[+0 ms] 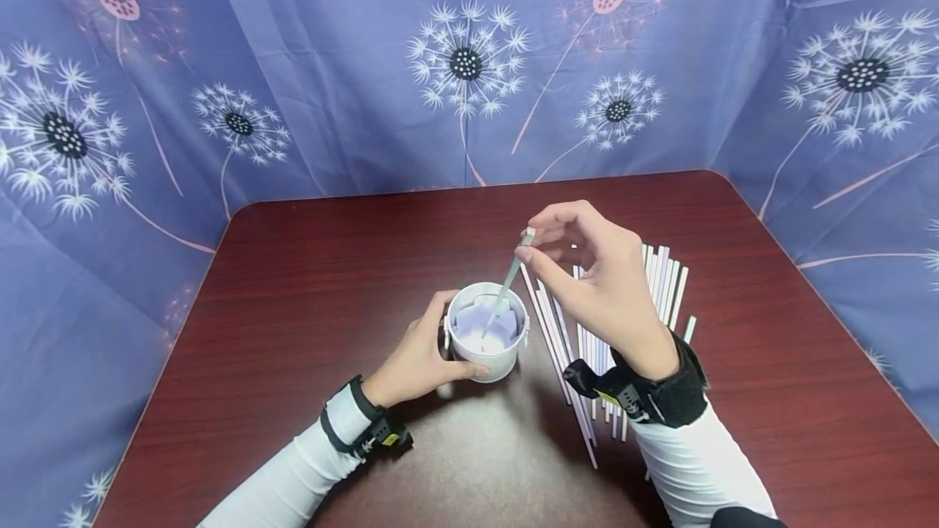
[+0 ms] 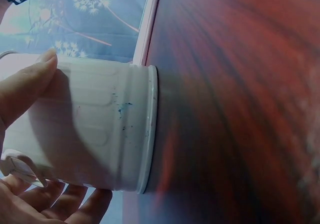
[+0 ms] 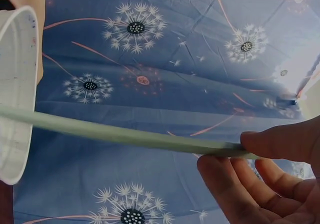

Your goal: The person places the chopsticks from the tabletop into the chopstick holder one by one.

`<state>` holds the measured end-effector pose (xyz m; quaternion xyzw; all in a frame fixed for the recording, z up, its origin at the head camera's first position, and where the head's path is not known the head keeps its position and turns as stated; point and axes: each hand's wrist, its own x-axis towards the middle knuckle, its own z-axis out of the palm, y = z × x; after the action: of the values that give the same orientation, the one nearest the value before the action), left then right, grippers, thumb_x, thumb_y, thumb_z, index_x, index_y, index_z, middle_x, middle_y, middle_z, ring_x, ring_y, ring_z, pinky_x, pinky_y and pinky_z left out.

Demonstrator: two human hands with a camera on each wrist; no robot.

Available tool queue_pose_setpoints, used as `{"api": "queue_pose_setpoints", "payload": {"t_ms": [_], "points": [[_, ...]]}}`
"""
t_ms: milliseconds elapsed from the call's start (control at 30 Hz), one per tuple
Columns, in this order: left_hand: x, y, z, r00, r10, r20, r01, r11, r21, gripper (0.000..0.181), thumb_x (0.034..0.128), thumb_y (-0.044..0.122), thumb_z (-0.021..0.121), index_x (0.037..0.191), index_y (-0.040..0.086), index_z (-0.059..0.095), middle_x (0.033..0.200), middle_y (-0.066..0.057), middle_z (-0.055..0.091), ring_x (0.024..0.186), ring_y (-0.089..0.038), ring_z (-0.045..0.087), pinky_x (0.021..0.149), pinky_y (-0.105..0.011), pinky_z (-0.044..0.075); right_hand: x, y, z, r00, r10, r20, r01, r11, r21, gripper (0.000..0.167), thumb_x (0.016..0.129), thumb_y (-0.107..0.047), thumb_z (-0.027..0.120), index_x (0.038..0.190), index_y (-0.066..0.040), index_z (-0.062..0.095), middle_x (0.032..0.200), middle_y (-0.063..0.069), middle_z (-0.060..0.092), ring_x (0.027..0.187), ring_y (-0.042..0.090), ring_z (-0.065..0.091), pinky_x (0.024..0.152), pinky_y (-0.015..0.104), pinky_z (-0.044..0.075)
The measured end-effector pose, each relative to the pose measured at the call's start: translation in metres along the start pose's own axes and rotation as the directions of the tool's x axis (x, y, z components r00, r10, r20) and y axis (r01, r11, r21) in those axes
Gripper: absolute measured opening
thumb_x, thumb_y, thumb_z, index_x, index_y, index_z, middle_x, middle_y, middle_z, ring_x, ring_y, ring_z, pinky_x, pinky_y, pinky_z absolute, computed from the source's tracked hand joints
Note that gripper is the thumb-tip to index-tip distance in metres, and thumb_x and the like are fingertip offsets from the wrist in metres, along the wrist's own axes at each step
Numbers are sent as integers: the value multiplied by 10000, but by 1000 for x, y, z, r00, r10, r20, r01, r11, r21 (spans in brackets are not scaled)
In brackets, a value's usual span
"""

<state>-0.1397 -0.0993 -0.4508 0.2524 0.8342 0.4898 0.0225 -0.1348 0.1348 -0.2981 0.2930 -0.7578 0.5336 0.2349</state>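
A small white bucket (image 1: 500, 365) stands on the table, with small tabs on its sides and pale lavender pieces showing inside. My left hand (image 1: 418, 358) grips it from the left, thumb at the front and fingers round the back. In the left wrist view, small blue marks show on the bucket wall (image 2: 100, 114). My right hand (image 1: 601, 275) pinches the upper end of a thin pale green straw-like stick (image 1: 511, 274) between thumb and fingertips. The stick (image 3: 135, 135) slants down through the bucket's mouth; in the right wrist view its lower end is hidden.
Many thin white and pale-coloured sticks (image 1: 555, 332) lie on the table right of the bucket, partly under my right hand and wrist. The dark red wooden table (image 1: 315, 267) extends to both sides. Blue dandelion-print cloth (image 1: 352, 63) hangs behind it and at its sides.
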Motion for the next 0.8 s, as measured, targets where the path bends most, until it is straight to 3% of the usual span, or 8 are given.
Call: {"api": "queue_pose_setpoints", "payload": {"t_ms": [367,533,700,800], "points": [[-2,-2,0,1000,-18,3,18,999,-31,935,641,439,897,1387,313,348,1270,69,580,1144,-135,571,965,-388,451,4,-2,-9,998,-28,-48,29,999,13,264,780,85,750,1017,22,649,904,65,709,789,169,690,705,282,577],[-2,-3,-1,1000,-23,-4,23,999,-25,931,639,439,898,1383,320,351,1264,41,593,1138,-163,584,964,-397,454,10,-20,-26,987,-44,-154,29,995,-99,165,801,105,715,957,89,664,862,128,702,746,124,669,660,200,540],[-1,-4,0,1000,-23,9,24,999,-32,924,640,440,898,1375,339,348,1271,49,584,1143,-150,578,970,-381,454,6,-23,-56,950,4,-313,-79,970,-228,133,833,40,714,950,95,685,871,159,698,725,69,638,664,155,499],[0,-4,2,1000,-16,19,17,999,-44,922,642,441,896,1374,332,347,1276,51,577,1151,-148,571,977,-386,450,-3,-8,-82,924,47,-380,-186,923,-338,157,839,-68,746,969,17,723,889,51,718,740,10,618,678,134,442]]}}
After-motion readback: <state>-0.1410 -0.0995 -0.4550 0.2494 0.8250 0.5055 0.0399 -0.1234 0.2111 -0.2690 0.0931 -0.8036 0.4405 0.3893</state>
